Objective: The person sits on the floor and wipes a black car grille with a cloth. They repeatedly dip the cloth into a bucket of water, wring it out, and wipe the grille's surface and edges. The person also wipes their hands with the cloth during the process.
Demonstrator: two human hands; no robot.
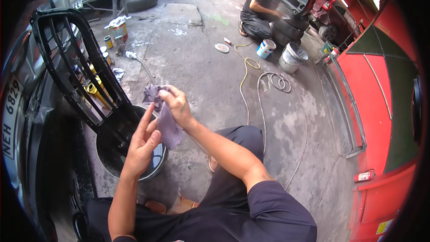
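Note:
A crumpled purple-grey rag (168, 127) hangs from my right hand (178, 106), pinched between thumb and fingers. Just left of it, my left hand (144, 142) is raised with its fingers stretched out, the fingertips close to the rag; whether they touch it I cannot tell. Below my left hand stands a round bucket (104, 165) with dark liquid in it. A long black slatted grille (112, 127), likely a car part, leans up out of the bucket toward the far left.
Several paint cans (108, 41) stand beyond the grille. A hose (265, 107) snakes over the concrete floor. Farther off, a co-worker (259, 11) crouches by stacked tyres (286, 31), near a white-blue pail (266, 48) and a grey bucket (293, 58). Red panels (371, 103) line the right.

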